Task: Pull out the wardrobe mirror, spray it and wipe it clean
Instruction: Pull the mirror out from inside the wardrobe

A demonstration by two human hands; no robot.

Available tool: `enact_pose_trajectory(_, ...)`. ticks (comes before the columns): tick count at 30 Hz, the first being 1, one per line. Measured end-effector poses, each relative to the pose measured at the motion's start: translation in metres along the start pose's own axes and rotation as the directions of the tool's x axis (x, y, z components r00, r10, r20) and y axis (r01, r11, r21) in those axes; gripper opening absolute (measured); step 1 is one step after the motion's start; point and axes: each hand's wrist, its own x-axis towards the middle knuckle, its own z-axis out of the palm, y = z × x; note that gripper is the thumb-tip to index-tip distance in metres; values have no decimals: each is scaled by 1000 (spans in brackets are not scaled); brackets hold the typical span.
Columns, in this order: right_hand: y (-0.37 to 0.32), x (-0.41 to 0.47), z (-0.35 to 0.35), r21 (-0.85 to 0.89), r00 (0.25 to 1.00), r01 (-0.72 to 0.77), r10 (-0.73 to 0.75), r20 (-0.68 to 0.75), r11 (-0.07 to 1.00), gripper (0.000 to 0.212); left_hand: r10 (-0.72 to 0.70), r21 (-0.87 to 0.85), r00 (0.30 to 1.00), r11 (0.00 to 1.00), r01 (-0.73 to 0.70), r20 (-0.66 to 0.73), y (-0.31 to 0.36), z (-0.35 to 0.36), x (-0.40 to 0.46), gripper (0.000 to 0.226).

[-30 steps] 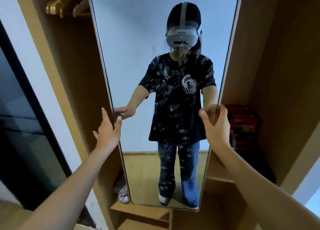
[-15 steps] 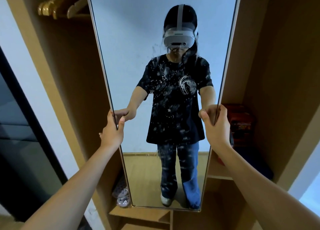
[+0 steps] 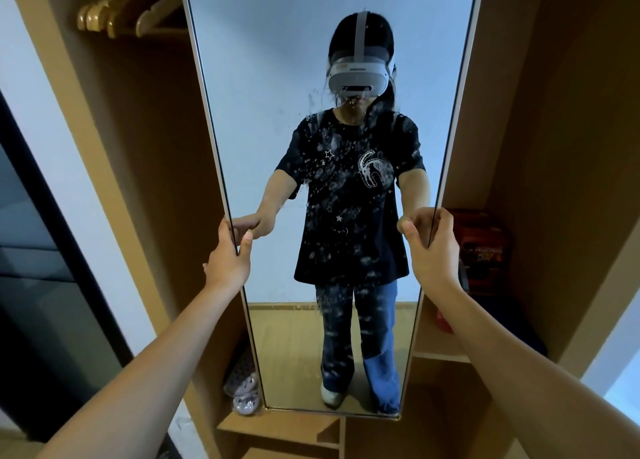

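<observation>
left hand — now gripping mirror edge

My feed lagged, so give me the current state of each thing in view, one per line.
mirror: upright, glass spattered with white specks down the middle
left hand: closed on mirror's left edge
right hand: closed on mirror's right edge
hangers: hanging, bare
slippers: on wardrobe floor, left of the mirror

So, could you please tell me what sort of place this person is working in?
Most likely a bedroom, in front of an open light-brown wooden wardrobe. Pale wooden clothes hangers hang inside at top left, pink perforated slippers lie at its bottom, and both hands grip a tall, speckled, thin-framed mirror.
</observation>
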Motion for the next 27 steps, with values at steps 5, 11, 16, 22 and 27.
enact_pose_trajectory(5, 2, 7, 3, -9, 1000, -1, 1, -6, 1000, 27, 7, 0, 1000, 1000, -7, -8, -3, 6, 10, 68)
enact_pose_trajectory(11, 9, 19, 9, -18, 1000, -6, 6, -4, 1000, 23, -2, 19, 1000, 1000, 2, -12, 0, 14, 23, 69)
enact_pose_trajectory(16, 18, 31, 13, -34, 999, -35, 35, -4, 999, 21, -8, 12, 1000, 1000, 8, -10, -1, 20, 33, 67)
enact_pose_trajectory(22, 29, 43, 18, -53, 997, -76, 77, 12, 996, 33, -10, 12, 1000, 1000, 10, -5, 0, 26, 44, 67)
enact_pose_trajectory(27, 30, 46, 19, -46, 999, -49, 50, 20, 998, 22, -11, 5, 1000, 1000, 11, -19, 2, 31, 51, 66)
